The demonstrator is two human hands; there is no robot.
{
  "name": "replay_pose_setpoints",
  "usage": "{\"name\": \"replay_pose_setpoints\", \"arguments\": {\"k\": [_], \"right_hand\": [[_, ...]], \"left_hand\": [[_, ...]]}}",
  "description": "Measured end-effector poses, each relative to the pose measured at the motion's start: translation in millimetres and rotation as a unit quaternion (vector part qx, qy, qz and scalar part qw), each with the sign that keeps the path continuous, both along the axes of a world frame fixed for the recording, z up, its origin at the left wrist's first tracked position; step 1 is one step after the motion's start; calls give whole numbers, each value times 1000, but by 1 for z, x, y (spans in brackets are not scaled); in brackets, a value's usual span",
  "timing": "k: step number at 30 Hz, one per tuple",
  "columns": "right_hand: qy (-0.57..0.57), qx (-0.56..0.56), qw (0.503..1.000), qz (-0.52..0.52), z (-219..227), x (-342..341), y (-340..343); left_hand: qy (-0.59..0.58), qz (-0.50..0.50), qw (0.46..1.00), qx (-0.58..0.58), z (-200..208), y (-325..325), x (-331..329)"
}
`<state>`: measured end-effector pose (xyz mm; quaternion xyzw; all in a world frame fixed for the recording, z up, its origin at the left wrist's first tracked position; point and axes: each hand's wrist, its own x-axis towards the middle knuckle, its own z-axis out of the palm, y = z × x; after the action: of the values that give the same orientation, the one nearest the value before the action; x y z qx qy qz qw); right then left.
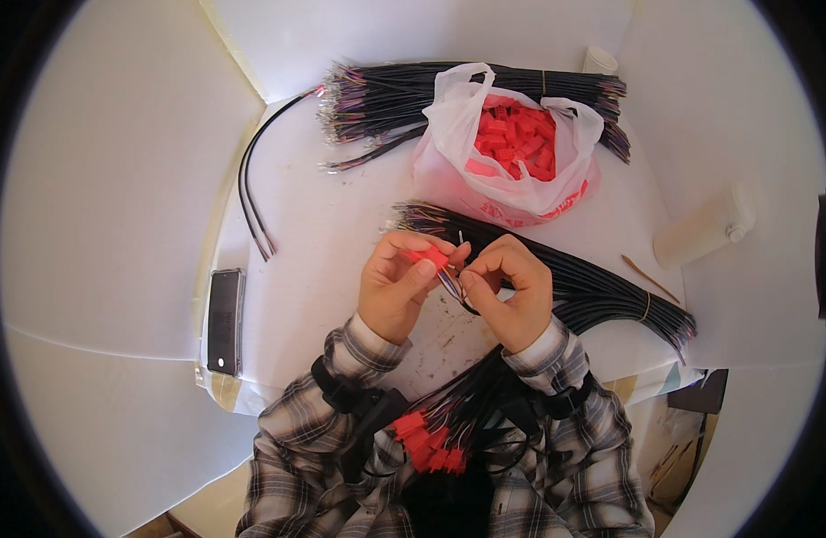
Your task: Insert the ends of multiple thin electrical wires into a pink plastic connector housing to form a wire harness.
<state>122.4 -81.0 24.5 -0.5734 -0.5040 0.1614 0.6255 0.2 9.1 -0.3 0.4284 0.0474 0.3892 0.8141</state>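
My left hand (397,282) grips a small red plastic connector housing (431,256) between thumb and fingers. Thin coloured wires (449,282) run from the housing toward my right hand (510,287), which pinches wire ends of a black cable close beside it. A pale wire tip sticks up between the two hands. Below, near my body, hangs a bunch of black cables with red connectors (426,441) on their ends. Just beyond my hands lies a bundle of black cables (601,282) with stripped, coloured ends.
A white plastic bag (449,170) full of red housings (518,139) stands at the back, before another cable bundle (386,103). A separate cable (244,179) and a phone (224,321) lie left. At right are a white bottle (704,226) and a thin brown stick (651,278).
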Motion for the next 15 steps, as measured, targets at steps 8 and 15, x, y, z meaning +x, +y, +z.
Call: {"name": "replay_pose_setpoints", "arguments": {"k": [8, 15], "right_hand": [[-30, -2, 999, -13, 2, -4, 1], [-47, 2, 999, -22, 1, -4, 0]], "left_hand": [[17, 0, 999, 43, -3, -2, 0], [22, 3, 999, 41, -4, -2, 1]]}}
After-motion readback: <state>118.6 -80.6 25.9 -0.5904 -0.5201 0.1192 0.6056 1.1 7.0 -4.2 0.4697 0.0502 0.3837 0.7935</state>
